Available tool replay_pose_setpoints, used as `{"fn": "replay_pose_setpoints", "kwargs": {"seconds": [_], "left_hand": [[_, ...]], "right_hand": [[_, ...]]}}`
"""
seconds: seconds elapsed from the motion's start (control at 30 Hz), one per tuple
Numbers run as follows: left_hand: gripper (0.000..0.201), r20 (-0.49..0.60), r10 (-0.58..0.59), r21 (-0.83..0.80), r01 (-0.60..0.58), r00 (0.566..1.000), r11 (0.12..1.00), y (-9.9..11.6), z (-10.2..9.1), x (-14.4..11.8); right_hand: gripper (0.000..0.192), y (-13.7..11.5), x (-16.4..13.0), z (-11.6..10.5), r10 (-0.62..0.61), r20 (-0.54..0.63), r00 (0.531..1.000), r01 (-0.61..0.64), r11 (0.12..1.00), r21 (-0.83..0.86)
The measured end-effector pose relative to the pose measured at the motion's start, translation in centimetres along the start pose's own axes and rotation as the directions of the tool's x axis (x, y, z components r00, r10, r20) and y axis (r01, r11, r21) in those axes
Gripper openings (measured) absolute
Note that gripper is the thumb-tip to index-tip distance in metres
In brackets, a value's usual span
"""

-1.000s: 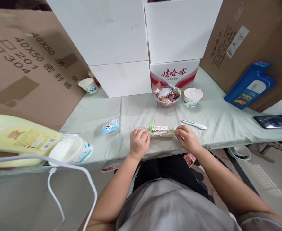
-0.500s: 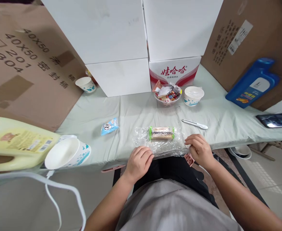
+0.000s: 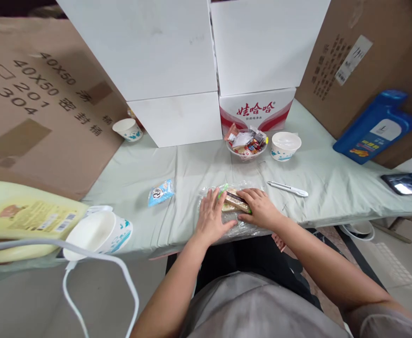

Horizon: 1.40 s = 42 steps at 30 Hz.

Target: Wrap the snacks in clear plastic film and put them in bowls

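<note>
A snack bar (image 3: 232, 201) with green ends lies on a sheet of clear plastic wrap (image 3: 243, 228) near the table's front edge. My left hand (image 3: 213, 219) rests flat on the wrap just left of the bar, fingers spread. My right hand (image 3: 258, 208) lies over the bar's right part and presses on it. Most of the bar is hidden under the right hand.
A pen-like tool (image 3: 287, 188) lies right of my hands. Behind stand a bowl of wrapped snacks (image 3: 246, 142), a paper cup (image 3: 285, 145) and white boxes (image 3: 178, 70). A blue packet (image 3: 160, 192), a tipped cup (image 3: 98, 233), a yellow jug (image 3: 26, 216), a blue bottle (image 3: 377, 129) and a phone (image 3: 408, 182) lie around.
The hands let go of the bar's ends, drew back to the wrap's near edge, then came forward. Now the left palm lies flat on the wrap and the right covers the bar.
</note>
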<state>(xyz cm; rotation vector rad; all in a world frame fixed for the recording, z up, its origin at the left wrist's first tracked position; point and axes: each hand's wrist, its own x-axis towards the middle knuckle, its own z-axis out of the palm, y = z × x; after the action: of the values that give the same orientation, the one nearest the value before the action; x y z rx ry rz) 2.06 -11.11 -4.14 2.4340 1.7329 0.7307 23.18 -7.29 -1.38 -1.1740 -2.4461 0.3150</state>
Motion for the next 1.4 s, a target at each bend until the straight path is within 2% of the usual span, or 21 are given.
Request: {"fn": "replay_pose_setpoints", "kwargs": {"seconds": [0.1, 0.2, 0.3, 0.4, 0.47, 0.53, 0.6, 0.67, 0.77, 0.87, 1.03, 1.23, 1.4], "left_hand": [[0.101, -0.004, -0.002, -0.005, 0.002, 1.0, 1.0, 0.0, 0.1, -0.2], [0.098, -0.011, 0.018, 0.003, -0.018, 1.0, 1.0, -0.1, 0.2, -0.3], [0.093, -0.013, 0.038, 0.01, -0.038, 0.999, 0.999, -0.4, 0.3, -0.4], [0.088, -0.018, 0.052, 0.024, -0.052, 0.998, 0.998, -0.6, 0.4, -0.6], [0.083, -0.009, 0.062, 0.039, -0.061, 0.998, 0.997, -0.7, 0.5, -0.6], [0.074, 0.015, 0.072, 0.049, -0.073, 0.997, 0.996, -0.8, 0.4, -0.6], [0.067, 0.035, 0.079, 0.054, -0.08, 0.996, 0.995, -0.8, 0.3, -0.5], [0.063, 0.046, 0.081, 0.053, -0.083, 0.996, 0.995, -0.8, 0.2, -0.5], [0.061, 0.047, 0.077, 0.036, -0.079, 0.996, 0.996, -0.8, 0.2, -0.5], [0.06, 0.037, 0.065, 0.023, -0.066, 0.997, 0.998, -0.8, 0.3, -0.5], [0.057, 0.055, 0.061, 0.029, -0.062, 0.997, 0.998, -0.6, 0.2, -0.5], [0.061, 0.051, 0.07, 0.006, -0.07, 0.996, 0.998, -1.1, 0.7, -0.7], [0.064, -0.003, 0.114, 0.035, -0.114, 0.993, 0.993, -1.4, 1.1, -0.8]], "right_hand": [[0.061, 0.3, 0.6, -0.5, 0.024, 0.032, 0.999, -0.023, 0.999, -0.022], [0.056, 1.3, 0.3, -1.8, 0.003, 0.03, 1.0, -0.003, 1.0, 0.027], [0.052, 2.8, -0.5, -3.7, 0.032, 0.031, 0.999, -0.036, 0.988, 0.15], [0.048, 4.4, -0.5, -6.2, 0.103, 0.04, 0.994, -0.11, 0.928, 0.356], [0.045, 5.4, 0.9, -8.1, 0.188, -0.029, 0.982, -0.156, 0.881, 0.448], [0.044, 6.6, 3.4, -9.9, 0.313, -0.179, 0.933, -0.204, 0.867, 0.454], [0.045, 7.9, 6.9, -11.6, 0.385, -0.355, 0.852, -0.245, 0.892, 0.379], [0.048, 9.3, 10.6, -12.7, 0.341, -0.481, 0.807, -0.282, 0.94, 0.194], [0.05, 10.8, 15.3, -13.1, 0.236, -0.482, 0.843, -0.316, 0.944, -0.09], [0.048, 11.3, 17.8, -12.2, 0.203, -0.423, 0.883, -0.318, 0.922, -0.222], [0.048, 10.8, 17.9, -10.7, 0.2, -0.418, 0.886, -0.319, 0.918, -0.235], [0.052, 10.4, 16.5, -11.4, 0.212, -0.417, 0.884, -0.338, 0.906, -0.255], [0.048, 10.2, 16.2, -11.8, 0.159, -0.374, 0.914, -0.319, 0.851, -0.417]]}}
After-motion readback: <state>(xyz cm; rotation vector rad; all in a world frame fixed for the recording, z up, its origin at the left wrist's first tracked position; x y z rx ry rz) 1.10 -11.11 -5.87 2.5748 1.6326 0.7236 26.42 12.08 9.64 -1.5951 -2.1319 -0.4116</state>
